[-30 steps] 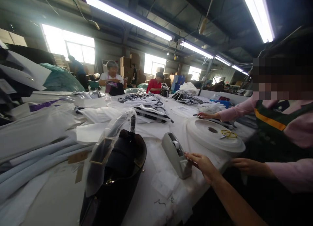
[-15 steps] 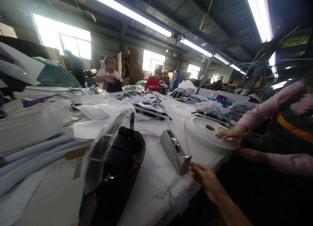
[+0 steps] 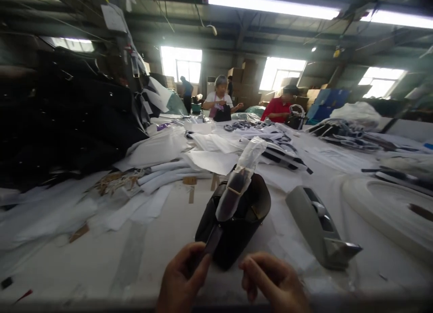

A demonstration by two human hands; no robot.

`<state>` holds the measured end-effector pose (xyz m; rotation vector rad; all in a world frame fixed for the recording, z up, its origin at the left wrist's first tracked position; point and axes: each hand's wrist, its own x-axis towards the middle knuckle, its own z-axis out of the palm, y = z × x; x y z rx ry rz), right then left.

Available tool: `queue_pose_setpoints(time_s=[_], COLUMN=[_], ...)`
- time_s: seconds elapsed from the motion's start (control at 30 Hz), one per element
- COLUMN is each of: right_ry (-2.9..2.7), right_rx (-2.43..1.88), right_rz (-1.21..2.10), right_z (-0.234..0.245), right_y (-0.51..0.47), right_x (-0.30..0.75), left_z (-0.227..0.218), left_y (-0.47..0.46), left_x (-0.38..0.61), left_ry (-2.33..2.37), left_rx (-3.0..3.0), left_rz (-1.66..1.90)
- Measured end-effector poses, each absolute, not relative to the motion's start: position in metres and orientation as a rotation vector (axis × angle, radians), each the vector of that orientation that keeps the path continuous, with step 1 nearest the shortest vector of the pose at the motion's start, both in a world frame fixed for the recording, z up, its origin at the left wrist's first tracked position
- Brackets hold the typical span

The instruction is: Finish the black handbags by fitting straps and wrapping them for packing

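A black handbag (image 3: 233, 241) stands on the white table in front of me, its handle (image 3: 241, 182) wrapped in clear plastic film with a gold-coloured buckle showing through. My left hand (image 3: 186, 274) pinches a dark strap (image 3: 214, 240) at the near left side of the bag. Just right of the bag, my right hand (image 3: 270, 279) is closed, thumb against fingers; whatever is between them is too small or blurred to make out. A grey tape dispenser (image 3: 313, 225) sits further right, its cutting edge toward me.
At the right lies a big white roll (image 3: 382, 209). White sheets (image 3: 213, 159) and rolled strips (image 3: 176, 175) cover the table's left and middle. Black bags (image 3: 67, 119) are heaped at the far left. Two people sit across the table, one in a red top (image 3: 279, 109).
My view has swung left. My right hand has moved from the dispenser's cutting edge to beside the handbag. My left hand has come into view, holding the strap. The co-worker at right is out of view.
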<state>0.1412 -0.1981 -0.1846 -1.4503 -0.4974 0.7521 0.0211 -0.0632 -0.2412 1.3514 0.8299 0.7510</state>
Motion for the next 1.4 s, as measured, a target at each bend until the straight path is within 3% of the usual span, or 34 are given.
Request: queue_pose_setpoints(time_s=[0.13,0.5,0.63,0.87,1.1,1.4], right_ry=[-0.568,-0.717,-0.716,-0.759,-0.611,-0.632], right_rx=[-1.431,-1.947,-1.898,-1.392,-1.562,-1.722], right_rz=[0.771,0.676,0.751,1.002,0.723,0.670], right_z=[-0.183,-0.176,-0.179,-0.198,-0.212,-0.213], right_y=[-0.150,-0.132,-0.135,-0.153,-0.146,-0.139], right_x=[0.129,0.135,0.142,0.150,0.131,0.124], left_z=[-0.249,-0.249,-0.248,-0.244,-0.231,-0.231], left_y=[-0.061,-0.053,-0.054,-0.048,-0.053,-0.054], left_x=[0.019,0.017,0.016,0.007,0.006,0.006], left_ry=[0.718,0.586,0.664,0.613,0.493,0.530], left_rx=[1.445,1.528,1.333,0.973,0.807,0.918], left_rz=[0.772,0.877,0.731,0.362,0.228,0.116])
